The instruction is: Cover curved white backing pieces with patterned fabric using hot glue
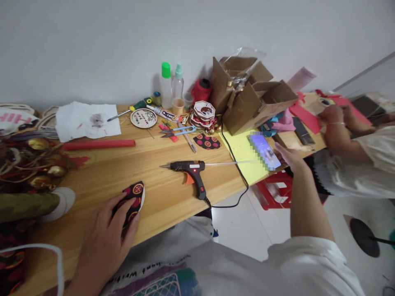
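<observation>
My left hand (106,234) lies on the wooden table (160,181) near its front edge, fingers pressed flat on a black patterned fabric piece (135,198) with red and yellow circles. My right hand (290,158) reaches far right and touches a phone (264,151) with a lit screen, which lies on a yellow sheet (239,150). Between my hands a black hot glue gun (191,170) with an orange trigger rests on the table, its cord running off the edge. A second patterned fabric piece (207,141) lies farther back.
Another person's hands (335,119) work on red paper at the far right. Open cardboard boxes (247,94), spray bottles (171,84), red thread spool (201,89), stacked badges (203,115), scissors (180,131), a screwdriver (129,110), a red rod (98,144) and tasselled ornaments (27,160) crowd the table.
</observation>
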Motion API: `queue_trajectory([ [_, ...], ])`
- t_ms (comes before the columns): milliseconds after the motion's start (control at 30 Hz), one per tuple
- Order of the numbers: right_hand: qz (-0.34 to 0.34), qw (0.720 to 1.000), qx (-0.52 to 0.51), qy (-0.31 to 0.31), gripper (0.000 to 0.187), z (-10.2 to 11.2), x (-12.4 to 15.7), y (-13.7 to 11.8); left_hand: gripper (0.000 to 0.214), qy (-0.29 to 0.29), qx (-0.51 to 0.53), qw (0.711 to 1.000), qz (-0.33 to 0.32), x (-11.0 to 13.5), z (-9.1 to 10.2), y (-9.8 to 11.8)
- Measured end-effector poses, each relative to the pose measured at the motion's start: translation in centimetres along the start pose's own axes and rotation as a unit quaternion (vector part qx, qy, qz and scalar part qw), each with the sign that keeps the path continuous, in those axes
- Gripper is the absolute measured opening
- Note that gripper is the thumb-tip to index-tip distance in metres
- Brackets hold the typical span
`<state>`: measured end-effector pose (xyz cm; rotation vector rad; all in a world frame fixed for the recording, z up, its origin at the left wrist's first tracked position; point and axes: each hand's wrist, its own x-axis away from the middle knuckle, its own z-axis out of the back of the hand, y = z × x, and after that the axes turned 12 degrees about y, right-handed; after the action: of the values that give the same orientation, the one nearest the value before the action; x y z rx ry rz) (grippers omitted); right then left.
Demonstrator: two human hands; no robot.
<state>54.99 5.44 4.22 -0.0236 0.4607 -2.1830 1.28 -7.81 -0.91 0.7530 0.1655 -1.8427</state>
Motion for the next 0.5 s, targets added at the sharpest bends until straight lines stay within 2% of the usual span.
queue_trajectory([
  [67, -0.062, 0.997, 0.023, 0.050, 0.036, 0.7, 1.3, -1.2, 0.035, 0.004, -0.019, 1.000, 0.010, 0.1, -0.1, 0.0],
  [133, -0.095, 0.988, 0.041, 0.116, 0.033, 1.5, 3.4, -2.8, 0.040, 0.001, -0.057, 0.998, 0.019, 0.2, -0.1, 0.1],
  [233, -0.056, 0.984, 0.021, 0.169, 0.030, 2.2, 8.4, -5.8, 0.044, 0.000, -0.096, 0.995, 0.025, 0.2, -0.1, 0.1],
  [333, 0.055, 0.987, -0.044, 0.147, 0.022, 1.6, 15.1, -9.5, 0.041, -0.001, -0.091, 0.996, 0.007, 0.1, -0.2, 0.1],
  [367, 0.153, 0.974, -0.118, 0.114, 0.019, 1.0, 17.5, -11.0, 0.040, -0.002, -0.082, 0.997, 0.000, 0.1, -0.2, 0.1],
  [433, 0.309, 0.915, -0.256, 0.034, 0.015, -0.4, 22.0, -14.2, 0.039, -0.004, -0.052, 0.999, -0.015, 0.1, -0.3, -0.1],
  [500, 0.393, 0.862, -0.319, -0.021, 0.022, -2.3, 25.8, -17.5, 0.039, -0.010, -0.021, 0.999, -0.030, 0.2, -0.3, -0.4],
])
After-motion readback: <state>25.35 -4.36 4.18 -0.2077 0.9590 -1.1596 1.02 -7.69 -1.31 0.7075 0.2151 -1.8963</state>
